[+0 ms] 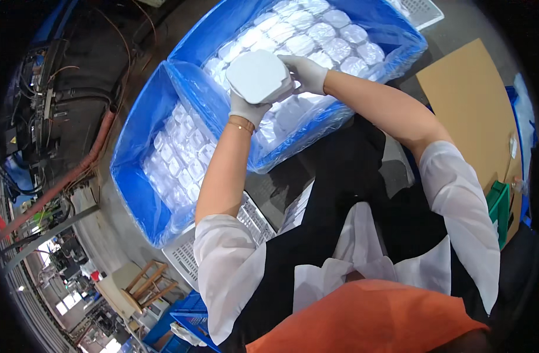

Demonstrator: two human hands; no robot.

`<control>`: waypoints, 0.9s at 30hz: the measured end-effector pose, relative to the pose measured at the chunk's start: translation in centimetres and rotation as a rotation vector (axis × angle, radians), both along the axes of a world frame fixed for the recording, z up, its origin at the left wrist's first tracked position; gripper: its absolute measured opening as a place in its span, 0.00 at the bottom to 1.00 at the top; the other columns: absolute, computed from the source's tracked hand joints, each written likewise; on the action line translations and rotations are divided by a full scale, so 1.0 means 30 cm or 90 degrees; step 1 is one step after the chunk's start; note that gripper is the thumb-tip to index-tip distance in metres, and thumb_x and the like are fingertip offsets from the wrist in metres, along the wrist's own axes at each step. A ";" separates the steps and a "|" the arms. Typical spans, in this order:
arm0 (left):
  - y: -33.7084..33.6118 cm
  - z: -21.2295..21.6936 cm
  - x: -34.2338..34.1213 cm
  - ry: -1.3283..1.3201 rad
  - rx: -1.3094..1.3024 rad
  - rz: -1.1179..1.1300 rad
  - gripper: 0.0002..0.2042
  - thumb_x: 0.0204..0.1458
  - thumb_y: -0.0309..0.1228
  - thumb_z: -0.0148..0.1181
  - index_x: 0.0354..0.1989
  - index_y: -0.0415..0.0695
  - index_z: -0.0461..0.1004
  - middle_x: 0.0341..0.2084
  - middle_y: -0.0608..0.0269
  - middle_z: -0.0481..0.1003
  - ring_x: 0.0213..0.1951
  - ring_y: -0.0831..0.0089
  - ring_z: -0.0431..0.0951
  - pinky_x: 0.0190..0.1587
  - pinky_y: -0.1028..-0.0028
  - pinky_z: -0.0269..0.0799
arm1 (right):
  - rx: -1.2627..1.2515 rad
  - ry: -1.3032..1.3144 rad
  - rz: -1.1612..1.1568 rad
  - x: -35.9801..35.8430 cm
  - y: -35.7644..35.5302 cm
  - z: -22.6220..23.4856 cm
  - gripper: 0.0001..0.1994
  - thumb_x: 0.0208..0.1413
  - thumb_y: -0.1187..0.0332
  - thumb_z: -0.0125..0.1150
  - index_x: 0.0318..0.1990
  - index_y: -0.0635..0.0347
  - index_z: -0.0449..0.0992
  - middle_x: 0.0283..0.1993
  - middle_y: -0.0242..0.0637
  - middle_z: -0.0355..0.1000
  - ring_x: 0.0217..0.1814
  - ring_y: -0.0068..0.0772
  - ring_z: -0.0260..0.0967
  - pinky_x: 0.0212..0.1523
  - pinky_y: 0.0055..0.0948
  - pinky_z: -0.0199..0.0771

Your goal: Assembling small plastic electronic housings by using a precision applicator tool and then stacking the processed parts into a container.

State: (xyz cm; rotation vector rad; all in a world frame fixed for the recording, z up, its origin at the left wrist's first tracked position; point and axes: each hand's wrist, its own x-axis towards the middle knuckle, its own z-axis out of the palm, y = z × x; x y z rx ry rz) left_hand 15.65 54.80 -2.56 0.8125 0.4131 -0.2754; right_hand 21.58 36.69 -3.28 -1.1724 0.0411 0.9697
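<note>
Between my two gloved hands is a stack of white rounded-square plastic pieces point(257, 76), held over a large blue bin point(190, 44) lined with clear film. My left hand point(247, 110) closes on the stack from below and the near left side. On its right side, the fingers of my right hand point(307, 75) wrap round the edge. Under the stack, the bin is filled with rows of similar white pieces point(322, 34) in clear wrapping. How many pieces the stack has, I cannot tell.
A second blue bin point(128, 170) with white pieces adjoins on the left. White perforated crates point(184, 256) stand near it. Brown cardboard point(466, 106) and a green container point(500, 209) are at the right. Machinery with hoses point(99, 138) lines the far left; a wooden stool point(146, 285) stands lower left.
</note>
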 end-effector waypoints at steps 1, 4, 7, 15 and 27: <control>0.044 -0.068 -0.014 0.009 0.001 0.010 0.23 0.59 0.54 0.40 0.53 0.55 0.69 0.50 0.67 0.73 0.52 0.66 0.73 0.51 0.61 0.71 | 0.004 -0.051 0.048 -0.006 0.035 -0.027 0.25 0.60 0.49 0.44 0.63 0.44 0.65 0.63 0.26 0.62 0.60 0.30 0.57 0.50 0.41 0.63; 0.106 -0.211 -0.020 -0.083 -0.208 0.040 0.21 0.60 0.50 0.38 0.54 0.54 0.69 0.51 0.66 0.73 0.53 0.66 0.72 0.54 0.60 0.69 | 0.064 -0.062 0.102 0.025 0.099 -0.207 0.22 0.59 0.52 0.45 0.59 0.44 0.68 0.59 0.23 0.65 0.56 0.30 0.58 0.41 0.35 0.65; 0.123 -0.203 -0.117 0.000 -0.020 -0.018 0.26 0.57 0.49 0.40 0.64 0.57 0.57 0.62 0.66 0.63 0.61 0.64 0.63 0.61 0.60 0.61 | -0.015 0.187 0.133 -0.002 0.142 -0.225 0.19 0.58 0.57 0.46 0.54 0.50 0.71 0.52 0.28 0.67 0.46 0.26 0.64 0.24 0.26 0.66; 0.125 -0.272 -0.233 0.110 0.003 0.050 0.28 0.57 0.54 0.31 0.63 0.59 0.60 0.61 0.66 0.65 0.60 0.60 0.65 0.60 0.53 0.61 | 0.012 0.208 0.227 -0.041 0.216 -0.424 0.14 0.53 0.59 0.49 0.43 0.52 0.73 0.39 0.32 0.66 0.35 0.32 0.60 0.31 0.42 0.62; 0.091 -0.310 -0.274 -0.044 0.271 -0.096 0.23 0.61 0.43 0.34 0.63 0.51 0.60 0.60 0.61 0.65 0.61 0.62 0.65 0.63 0.62 0.60 | -0.078 0.288 0.146 -0.093 0.254 -0.491 0.11 0.50 0.66 0.50 0.36 0.58 0.76 0.37 0.36 0.74 0.41 0.33 0.68 0.37 0.32 0.71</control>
